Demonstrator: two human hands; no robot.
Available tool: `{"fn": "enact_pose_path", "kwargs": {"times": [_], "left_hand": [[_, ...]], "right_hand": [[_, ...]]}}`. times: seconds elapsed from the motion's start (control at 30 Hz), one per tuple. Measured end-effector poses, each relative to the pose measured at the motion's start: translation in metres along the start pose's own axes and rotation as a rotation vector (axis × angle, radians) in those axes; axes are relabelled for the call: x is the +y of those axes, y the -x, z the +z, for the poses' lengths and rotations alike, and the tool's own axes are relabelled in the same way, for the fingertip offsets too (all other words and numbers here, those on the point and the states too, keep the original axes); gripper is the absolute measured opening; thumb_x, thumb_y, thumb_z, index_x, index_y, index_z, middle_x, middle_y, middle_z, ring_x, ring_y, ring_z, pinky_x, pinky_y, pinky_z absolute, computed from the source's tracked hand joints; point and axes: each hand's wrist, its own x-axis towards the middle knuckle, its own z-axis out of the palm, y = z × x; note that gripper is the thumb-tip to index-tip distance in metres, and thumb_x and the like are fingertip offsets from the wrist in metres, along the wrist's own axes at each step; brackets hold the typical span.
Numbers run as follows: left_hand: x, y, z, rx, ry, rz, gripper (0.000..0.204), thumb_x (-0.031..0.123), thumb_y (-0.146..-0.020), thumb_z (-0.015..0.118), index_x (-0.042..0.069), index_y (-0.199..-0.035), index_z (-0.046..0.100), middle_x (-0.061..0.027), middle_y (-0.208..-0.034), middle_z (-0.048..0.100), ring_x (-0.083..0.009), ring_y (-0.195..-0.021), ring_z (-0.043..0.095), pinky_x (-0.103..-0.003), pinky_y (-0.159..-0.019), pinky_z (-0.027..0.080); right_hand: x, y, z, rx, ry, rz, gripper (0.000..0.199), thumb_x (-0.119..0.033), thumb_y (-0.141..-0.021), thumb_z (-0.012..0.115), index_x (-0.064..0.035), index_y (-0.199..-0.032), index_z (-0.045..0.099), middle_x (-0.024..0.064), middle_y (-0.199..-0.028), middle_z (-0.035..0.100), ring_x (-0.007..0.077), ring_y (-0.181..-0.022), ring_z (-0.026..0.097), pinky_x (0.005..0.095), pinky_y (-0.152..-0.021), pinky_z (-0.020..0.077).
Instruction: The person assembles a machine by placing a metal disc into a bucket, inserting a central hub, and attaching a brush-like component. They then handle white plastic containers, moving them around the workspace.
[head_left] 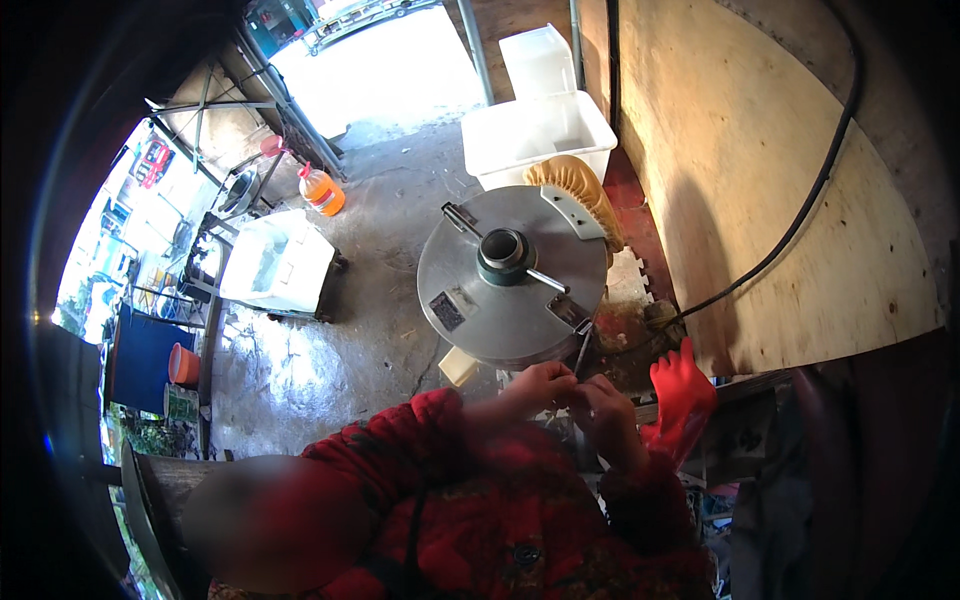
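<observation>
Both hands [575, 392] meet just below steel drum [512, 277].

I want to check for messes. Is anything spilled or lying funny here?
Yes. A red glove lies loose by the right hand, fingers sticking up. The floor shows cracks and pale patches. The steel lid sits flat.

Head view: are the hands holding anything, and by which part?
Both hands, left and right, meet at the near rim of the round metal machine lid, by a thin dark rod. Whether either has a grip on it cannot be told.
</observation>
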Motion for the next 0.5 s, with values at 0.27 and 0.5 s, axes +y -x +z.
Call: {"fn": "enact_pose_path", "kwargs": {"times": [0.27,0.5], "left_hand": [[0.006,0.019,-0.007,-0.029,-0.159,-0.069,0.023,0.021,-0.086,0.057,0.003,-0.1,0.059,-0.0055,-0.089,0.06,-0.0147,-0.079,0.06,-0.029,-0.069,0.05],[0.005,0.014,-0.014,-0.021,-0.426,0.136,0.024,0.025,-0.089,0.053,0.003,-0.097,0.058,-0.006,-0.081,0.061,-0.0129,-0.071,0.058,-0.028,-0.063,0.049]], "right_hand": [[0.0,-0.015,0.003,0.181,0.03,-0.149,0.009,-0.016,-0.078,0.062,-0.0079,-0.081,0.059,0.0084,-0.082,0.056,0.0304,-0.068,0.059,0.0378,-0.056,0.0461],[0.018,-0.036,-0.002,-0.115,-0.04,-0.08,0.017,-0.018,-0.078,0.067,-0.0027,-0.079,0.06,0.01,-0.079,0.06,0.0261,-0.072,0.061,0.0341,-0.06,0.0473]]}}
